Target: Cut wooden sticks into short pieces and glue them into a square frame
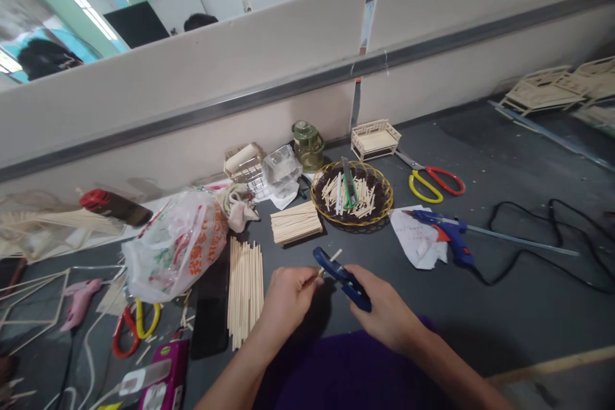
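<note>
My left hand (288,296) pinches a short, thin wooden stick (337,253) between thumb and fingers. Wrapped around a dark blue hand cutter (356,292), my right hand (384,309) holds its head against the stick, whose tip shows beyond it. Whether the jaws have closed is too small to tell. Long wooden sticks (245,291) lie side by side just left of my left hand. Beyond both hands sits a stack of shorter sticks (295,223), beside a woven basket (391,200) of small cut pieces with a green-handled knife (349,182) on top.
At right lie a blue glue gun (454,237) with its black cord and red-yellow scissors (435,182). A small wooden bed model (375,139) stands by the partition. Leftward are a plastic bag (177,246), black phone-like slab (211,314), pink glue gun (81,303) and more scissors (125,333).
</note>
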Demonstrator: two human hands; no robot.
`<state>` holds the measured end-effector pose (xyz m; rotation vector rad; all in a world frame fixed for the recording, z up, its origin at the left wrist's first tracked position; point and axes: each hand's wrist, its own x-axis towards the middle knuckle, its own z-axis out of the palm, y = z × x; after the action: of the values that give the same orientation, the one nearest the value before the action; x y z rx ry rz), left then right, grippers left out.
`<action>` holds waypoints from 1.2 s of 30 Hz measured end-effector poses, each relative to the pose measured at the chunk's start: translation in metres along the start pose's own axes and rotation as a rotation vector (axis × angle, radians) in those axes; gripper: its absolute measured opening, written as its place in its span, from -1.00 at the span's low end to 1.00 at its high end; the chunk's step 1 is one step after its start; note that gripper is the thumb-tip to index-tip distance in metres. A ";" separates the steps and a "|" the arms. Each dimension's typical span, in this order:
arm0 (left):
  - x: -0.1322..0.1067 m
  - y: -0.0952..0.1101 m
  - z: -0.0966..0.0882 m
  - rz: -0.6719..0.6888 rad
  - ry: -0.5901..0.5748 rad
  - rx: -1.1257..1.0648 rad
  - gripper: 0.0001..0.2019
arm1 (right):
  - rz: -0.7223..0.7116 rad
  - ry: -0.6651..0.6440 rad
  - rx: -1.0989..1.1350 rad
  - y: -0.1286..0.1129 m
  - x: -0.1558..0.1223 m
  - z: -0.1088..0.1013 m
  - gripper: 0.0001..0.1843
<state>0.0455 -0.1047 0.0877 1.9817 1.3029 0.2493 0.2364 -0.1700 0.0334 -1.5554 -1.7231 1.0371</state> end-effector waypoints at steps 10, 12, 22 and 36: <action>0.011 -0.010 0.001 -0.017 -0.042 -0.058 -0.71 | 0.036 -0.040 -0.070 -0.001 0.008 -0.001 -0.61; 0.011 -0.011 0.001 -0.020 -0.038 -0.066 -0.71 | 0.036 -0.039 -0.080 -0.001 0.008 0.001 -0.59; 0.013 -0.028 0.008 -0.039 -0.032 -0.129 -0.69 | 0.007 -0.065 -0.129 0.002 0.013 0.003 -0.62; 0.024 -0.040 0.019 -0.108 -0.033 -0.349 -0.71 | -0.037 -0.060 -0.195 0.013 0.018 0.007 -0.77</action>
<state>0.0383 -0.0850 0.0422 1.6118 1.2458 0.3636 0.2347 -0.1529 0.0170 -1.6182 -1.9363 0.9282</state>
